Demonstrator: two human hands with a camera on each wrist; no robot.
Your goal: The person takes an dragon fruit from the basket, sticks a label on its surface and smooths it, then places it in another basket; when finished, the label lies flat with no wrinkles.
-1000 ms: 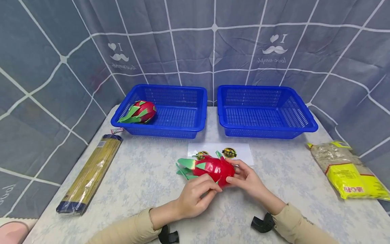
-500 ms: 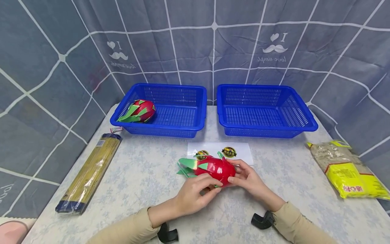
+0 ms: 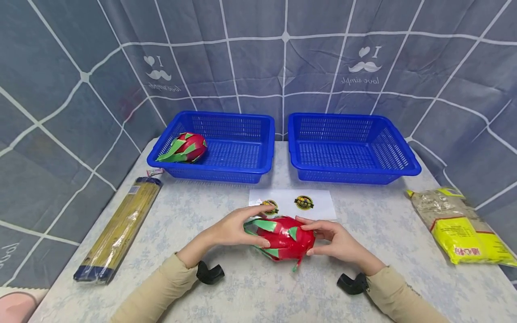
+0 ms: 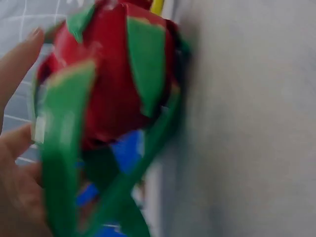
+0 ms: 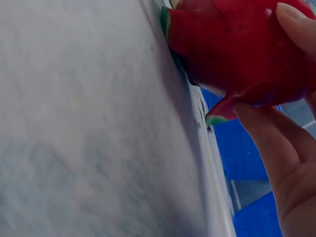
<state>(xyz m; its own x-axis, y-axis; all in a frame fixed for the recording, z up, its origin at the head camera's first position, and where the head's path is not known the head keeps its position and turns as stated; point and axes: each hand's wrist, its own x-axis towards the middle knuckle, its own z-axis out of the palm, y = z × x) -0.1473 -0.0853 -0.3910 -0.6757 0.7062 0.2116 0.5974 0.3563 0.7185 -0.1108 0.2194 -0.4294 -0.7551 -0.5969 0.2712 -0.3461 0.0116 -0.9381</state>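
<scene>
A red dragon fruit [image 3: 284, 237], glossy like a model, with green leaf tips, lies on its side at the middle of the table. My left hand [image 3: 232, 226] spans its leafy left end, thumb along the near side. The index finger extends beyond the far edge; the other fingers are partly hidden. In the left wrist view long green leaves [image 4: 64, 148] hang before the palm. My right hand [image 3: 335, 240] holds the rounded right end between thumb and fingers. A fingertip meets a small red flap [image 5: 224, 108] in the right wrist view.
Behind the fruit lies a white sheet [image 3: 323, 211] with two round stickers. Two blue baskets [image 3: 226, 169] [image 3: 355, 171] stand at the back; the left one holds another dragon fruit [image 3: 190, 148]. A noodle pack [image 3: 121, 229] lies left, a yellow bag [image 3: 460, 237] right.
My left hand has left the near side of the fruit and spread round its leafy end. The fruit has turned, its small flap now facing the near side. The right hand stays at the right end.
</scene>
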